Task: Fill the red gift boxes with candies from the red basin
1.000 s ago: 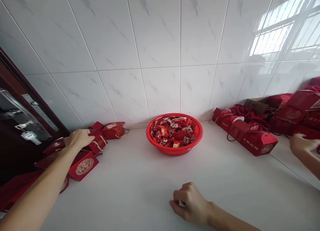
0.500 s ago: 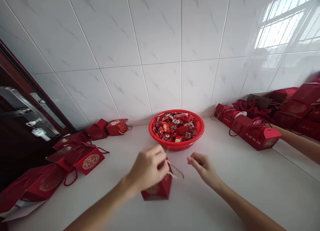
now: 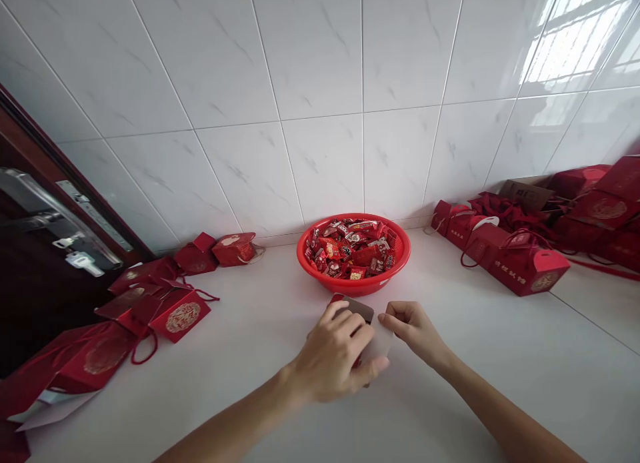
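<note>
Just in front of the red basket [image 3: 306, 261] of wrapped candies [image 3: 350, 249], my left hand [image 3: 340, 349] lies over a small red box [image 3: 341, 297], its fingers spread across it. A grey-brown flap shows above the fingers and a pale flap to their right; most of the box is hidden under the hand. Close by on the right, my right hand [image 3: 413, 328] is closed, with thumb and forefinger pinched together at the pale flap's edge. Whatever lies between those fingertips is too small to make out.
Red gift boxes with cord handles [image 3: 183, 313] stand on the left beside a dark door with keys [image 3: 83, 259]. More red boxes [image 3: 525, 263] line the right, with a pile [image 3: 607, 209] behind them. A tiled wall rises behind the basket.
My left hand has moved right and opened from the box's cord onto the box, which now shows a grey-brown flap. The other person's arm at the right has left the view.
</note>
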The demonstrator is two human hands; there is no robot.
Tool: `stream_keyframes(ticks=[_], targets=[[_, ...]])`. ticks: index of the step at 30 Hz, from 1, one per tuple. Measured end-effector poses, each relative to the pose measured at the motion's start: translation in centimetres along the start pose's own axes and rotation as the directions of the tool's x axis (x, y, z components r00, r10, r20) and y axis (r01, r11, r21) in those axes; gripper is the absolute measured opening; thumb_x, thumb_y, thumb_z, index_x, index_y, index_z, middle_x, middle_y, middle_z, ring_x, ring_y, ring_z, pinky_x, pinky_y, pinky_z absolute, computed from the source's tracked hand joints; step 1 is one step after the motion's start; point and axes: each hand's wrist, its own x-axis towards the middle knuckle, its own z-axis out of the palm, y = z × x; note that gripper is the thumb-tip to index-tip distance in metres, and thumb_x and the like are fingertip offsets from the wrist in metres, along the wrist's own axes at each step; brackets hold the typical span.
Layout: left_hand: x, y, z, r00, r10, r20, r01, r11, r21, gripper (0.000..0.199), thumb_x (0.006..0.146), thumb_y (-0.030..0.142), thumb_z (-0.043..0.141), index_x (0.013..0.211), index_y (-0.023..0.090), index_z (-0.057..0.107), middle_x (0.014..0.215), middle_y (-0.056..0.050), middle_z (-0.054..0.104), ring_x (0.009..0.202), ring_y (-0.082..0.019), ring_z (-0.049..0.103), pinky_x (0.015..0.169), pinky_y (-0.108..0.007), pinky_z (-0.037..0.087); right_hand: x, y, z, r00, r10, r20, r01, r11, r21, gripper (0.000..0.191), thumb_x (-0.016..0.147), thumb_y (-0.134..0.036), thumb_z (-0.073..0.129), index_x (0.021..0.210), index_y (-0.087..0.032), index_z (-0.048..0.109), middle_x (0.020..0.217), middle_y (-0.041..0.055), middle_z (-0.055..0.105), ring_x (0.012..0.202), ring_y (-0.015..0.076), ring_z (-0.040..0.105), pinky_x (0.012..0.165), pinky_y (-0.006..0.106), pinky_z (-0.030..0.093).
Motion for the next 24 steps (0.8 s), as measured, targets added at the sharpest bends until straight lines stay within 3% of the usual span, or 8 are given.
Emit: stream_keyframes(ticks=[6,9,11,13,16,18,21,24], targets=[[0.0,-2.1,-3.5,0.986,-0.152,0.074,0.149,0.988,0.033,0.038,0.102,0.024,0.038,0.072,0.020,0.061,0.063,0.001,0.061,0.060,-0.015,0.055,0.078,-0.035,0.047,-0.1,-0.2,0.1,1.000,0.019,-0.008,-0.019,1.000,0.005,0.044,0.079,-0.051,0.058,0.054,-0.022,0.036,0.055,-0.0055,0.026,0.053,0.0087,0.024,0.049,0.025,0.018],[-0.2,-2.7,-5.2,0.949,-0.223,0.223,0.227,0.974,0.006,0.031,0.096,0.021,0.045,0.072,0.021,0.065,0.061,0.002,0.060,0.058,-0.015,0.055,0.067,-0.030,0.045,-0.1,-0.1,0.2,1.000,0.027,-0.004,-0.027,1.000,0.011,0.044,0.078,-0.050,0.059,0.054,-0.022,0.035,0.055,-0.0056,0.025,0.053,0.0085,0.023,0.049,0.025,0.018],[-0.3,-2.7,-6.1,0.900,-0.237,0.366,0.269,0.962,-0.039,0.015,0.086,0.025,0.060,0.093,0.024,0.073,0.081,0.001,0.071,0.068,-0.017,0.064,0.066,-0.028,0.048,-0.2,0.0,0.3,1.000,0.026,0.005,-0.026,0.999,0.020,0.046,0.079,-0.051,0.059,0.054,-0.022,0.035,0.055,-0.0056,0.025,0.053,0.0086,0.023,0.048,0.025,0.019],[-0.3,-2.8,-6.8,0.865,-0.222,0.449,0.287,0.954,-0.082,0.046,0.074,0.030,0.073,0.121,0.029,0.070,0.124,-0.004,0.070,0.098,-0.025,0.069,0.075,-0.031,0.054,-0.2,0.1,0.2,0.999,0.021,0.025,-0.021,0.999,0.025,0.048,0.080,-0.054,0.060,0.055,-0.022,0.035,0.054,-0.0059,0.025,0.052,0.0085,0.024,0.047,0.025,0.019],[-0.3,-3.1,-6.9,0.860,-0.218,0.462,0.296,0.950,-0.103,0.079,0.066,0.036,0.081,0.141,0.035,0.057,0.164,-0.005,0.033,0.144,-0.037,0.041,0.101,-0.043,0.050,-0.1,0.1,0.1,0.998,0.012,0.063,-0.013,1.000,0.009,0.051,0.081,-0.059,0.060,0.056,-0.022,0.036,0.052,-0.0064,0.028,0.050,0.0083,0.026,0.046,0.024,0.020],[-0.4,-3.6,-6.6,0.827,-0.246,0.505,0.335,0.938,-0.091,0.093,0.064,0.042,0.085,0.149,0.035,0.049,0.169,-0.006,0.022,0.152,-0.039,0.025,0.111,-0.051,0.042,-0.1,0.2,0.0,0.995,0.015,0.095,-0.015,1.000,-0.007,0.052,0.082,-0.062,0.060,0.057,-0.021,0.039,0.052,-0.0062,0.032,0.050,0.0085,0.029,0.046,0.024,0.021],[-0.8,-4.2,-6.0,0.756,-0.320,0.571,0.427,0.902,-0.061,0.108,0.063,0.057,0.084,0.156,0.032,0.036,0.169,-0.011,0.020,0.152,-0.043,0.022,0.113,-0.057,0.037,-0.1,0.5,0.2,0.993,0.021,0.115,-0.020,1.000,-0.009,0.052,0.083,-0.067,0.057,0.064,-0.020,0.047,0.055,-0.0050,0.040,0.051,0.0094,0.036,0.047,0.024,0.028],[-1.7,-4.3,-5.8,0.773,-0.367,0.518,0.479,0.873,-0.096,0.112,0.062,0.063,0.083,0.157,0.032,0.032,0.168,-0.014,0.021,0.149,-0.042,0.028,0.107,-0.054,0.044,-0.1,0.8,0.6,0.998,-0.005,0.062,0.004,1.000,0.003,0.051,0.085,-0.069,0.057,0.075,-0.020,0.051,0.059,-0.0037,0.048,0.054,0.0110,0.042,0.051,0.025,0.034]])
